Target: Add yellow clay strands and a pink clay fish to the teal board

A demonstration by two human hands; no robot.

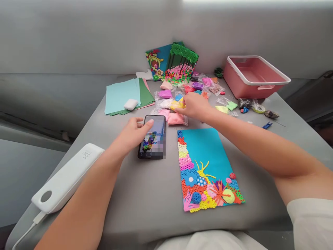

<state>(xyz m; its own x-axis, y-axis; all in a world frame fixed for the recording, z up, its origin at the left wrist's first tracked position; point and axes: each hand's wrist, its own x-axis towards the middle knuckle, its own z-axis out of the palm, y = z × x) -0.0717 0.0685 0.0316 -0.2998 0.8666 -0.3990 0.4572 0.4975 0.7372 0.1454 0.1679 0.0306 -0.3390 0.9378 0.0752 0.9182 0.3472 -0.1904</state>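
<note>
My right hand reaches among the small clear bags of coloured clay, its fingers closed on a bag of yellow clay. My left hand is over the left edge of a phone, thumb stretched across the lit screen and the other fingers beside the edge. Colourful shapes show on that screen, part of it blurred out. Nearer to me lies a blue card, decorated along its left and bottom edges with clay dots, balls, flowers and coral-like strands. A pink clay bag sits just below my right hand.
A white power bank with a cable lies at left. Coloured paper sheets hold a white case. Decorated cards lean at the back. A pink bin stands right, near tape and a blue tool.
</note>
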